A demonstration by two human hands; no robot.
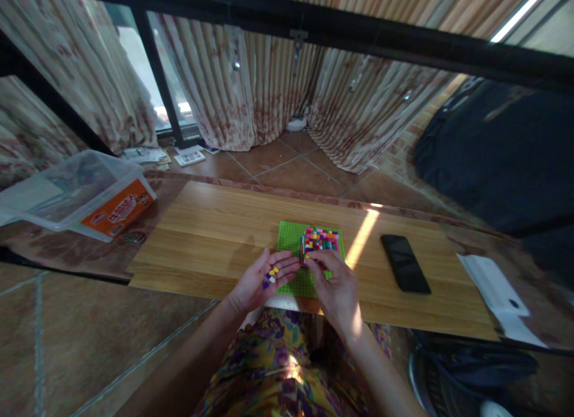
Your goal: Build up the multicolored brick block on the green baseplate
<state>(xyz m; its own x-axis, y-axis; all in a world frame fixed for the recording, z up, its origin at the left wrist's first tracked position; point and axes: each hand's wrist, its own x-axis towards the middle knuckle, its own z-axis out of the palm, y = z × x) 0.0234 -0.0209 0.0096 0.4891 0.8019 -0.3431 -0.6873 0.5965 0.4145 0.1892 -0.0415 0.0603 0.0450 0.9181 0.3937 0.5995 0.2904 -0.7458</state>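
My left hand [269, 276] lies palm up with its fingers stretched out, left of the green baseplate [289, 237]. Several small toy bricks [271, 275], yellow, purple and white, rest loose on its palm and fingers. On the baseplate stands a block built of many small coloured bricks [320, 237]. My right hand [334, 279] reaches over the baseplate, thumb and forefinger pinched on a small yellow brick [307, 257] at the near left corner of the built block. Whether that brick touches the block I cannot tell. My right hand hides part of the baseplate and block.
The wooden board [215, 225] bears the baseplate and, to its right, a black phone [406, 263]. A white paper or box piece [495, 288] lies at the far right. To the left stands a clear plastic bin [76, 195] with an orange label. Curtains [269, 88] hang beyond.
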